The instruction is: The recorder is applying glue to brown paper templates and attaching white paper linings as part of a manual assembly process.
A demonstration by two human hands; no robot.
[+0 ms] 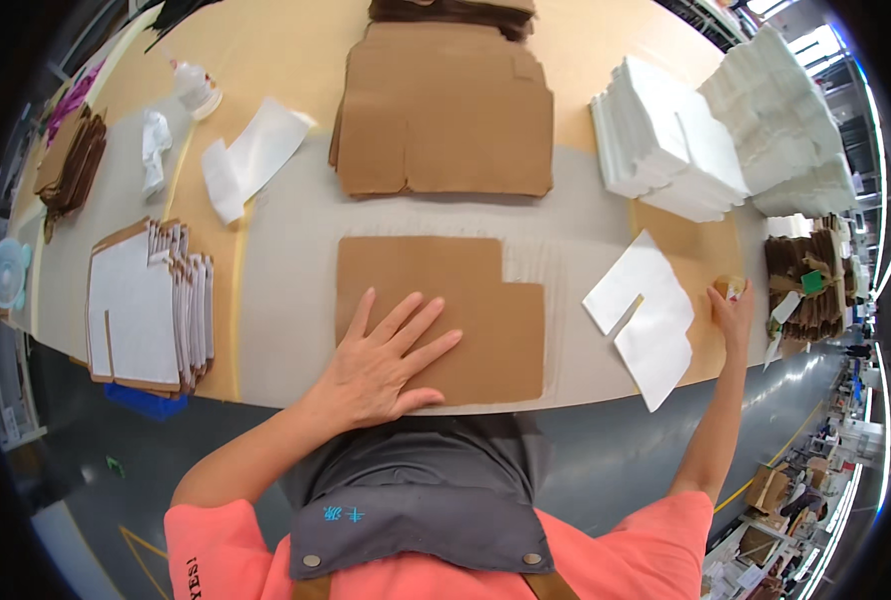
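A flat brown panel [486, 340] with a notched far right corner lies in front of me at the table's near edge. Across its left half my left hand [386, 365] rests flat, palm down and fingers spread. Farther right, my right hand [734, 315] has its fingers curled round a small amber-brown object [731, 287] with a white and red mark, partly hidden by the fingers; its exact kind is unclear. Between the panel and that hand, a white slit sheet [661, 335] lies flat, its lower tip reaching past the table edge.
Stacked brown panels [446, 110] sit beyond the work area. White cut pieces [656, 140] are piled at right, near brown bundles [811, 285]. At left are white-faced panels [131, 310], a white sheet [256, 155], a plastic bottle [197, 90] and a light-blue fan-like object [8, 272].
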